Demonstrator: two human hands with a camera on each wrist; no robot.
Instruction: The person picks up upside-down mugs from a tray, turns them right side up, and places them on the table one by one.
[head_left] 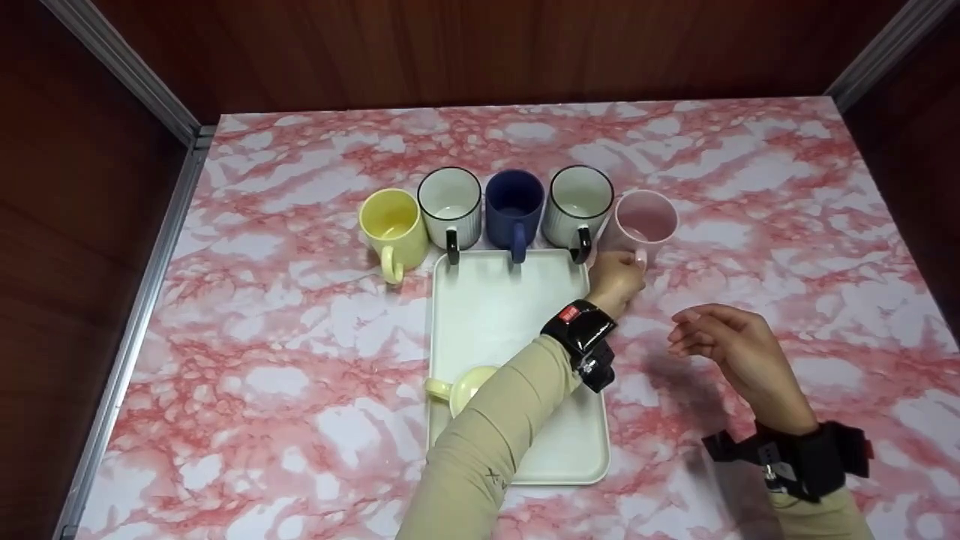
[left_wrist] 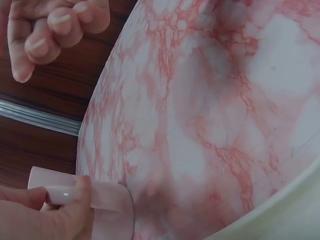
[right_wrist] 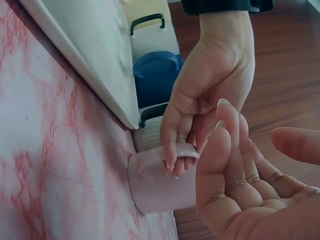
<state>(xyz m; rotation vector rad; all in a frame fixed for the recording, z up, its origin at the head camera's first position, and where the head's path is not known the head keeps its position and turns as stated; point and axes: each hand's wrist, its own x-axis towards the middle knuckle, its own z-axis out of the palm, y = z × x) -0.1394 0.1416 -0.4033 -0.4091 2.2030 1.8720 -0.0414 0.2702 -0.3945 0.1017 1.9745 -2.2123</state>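
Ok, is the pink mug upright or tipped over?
Upright: the pink mug has its open rim facing up, while the left hand grips its handle.

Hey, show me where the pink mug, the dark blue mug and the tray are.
Pink mug (right_wrist: 161, 191): right wrist view, on its outer wall.
Dark blue mug (head_left: 503, 226): head view, on its outer wall.
Tray (head_left: 506, 311): head view, on its bare surface.

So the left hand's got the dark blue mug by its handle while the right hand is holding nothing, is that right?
Not quite: the left hand has the pink mug by its handle, as the left wrist view shows, not the dark blue mug. The right hand is indeed holding nothing.
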